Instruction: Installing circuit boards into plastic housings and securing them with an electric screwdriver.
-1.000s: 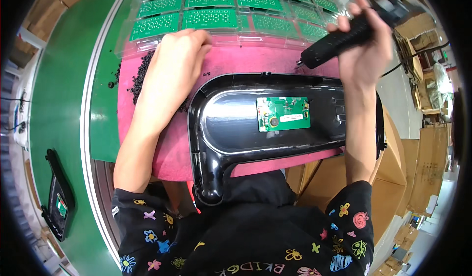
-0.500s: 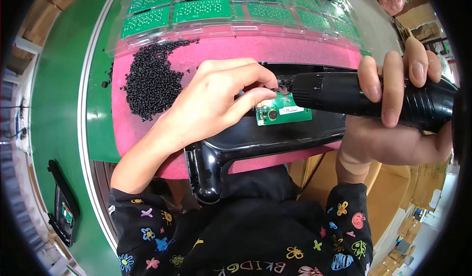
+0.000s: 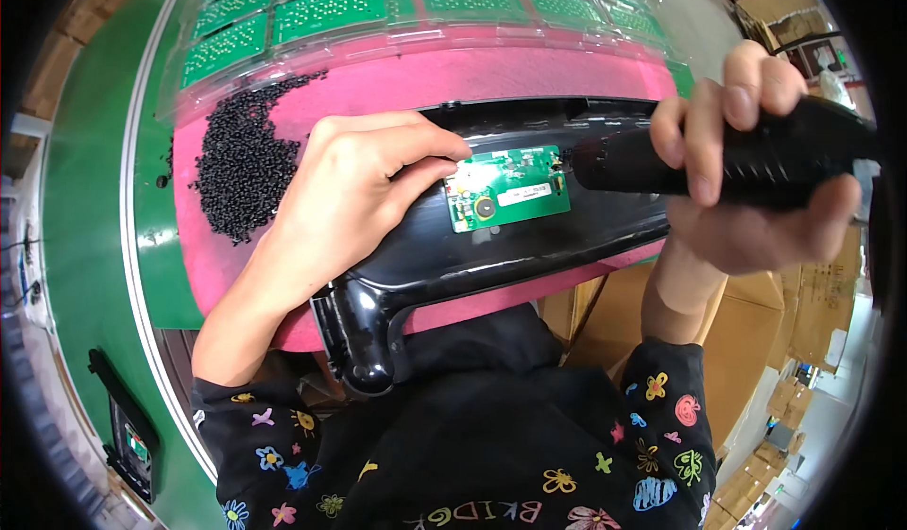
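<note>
A green circuit board [image 3: 510, 195] with a white label lies inside a black plastic housing [image 3: 435, 265], which has a short handle-like arm at its near left end. At the board's far left corner, the thumb and forefinger of my left hand [image 3: 364, 166] are closed together; whatever is between them is too small to make out. My right hand [image 3: 723, 166] grips a thick black electric screwdriver [image 3: 619, 163], held sideways with its front end over the board's right edge. The tip is dark and hard to see.
A heap of small black screws [image 3: 241, 166] lies on the pink mat [image 3: 397, 76], left of the housing. Clear trays of green boards [image 3: 331, 10] stand behind the mat. Another black housing part [image 3: 123, 426] rests on the green table at left. Cardboard boxes [image 3: 746, 341] are at right.
My left fingers have drawn back left from the screwdriver's front end to the board's far left corner, uncovering more of the board. The whole view has shifted, with the housing appearing farther left.
</note>
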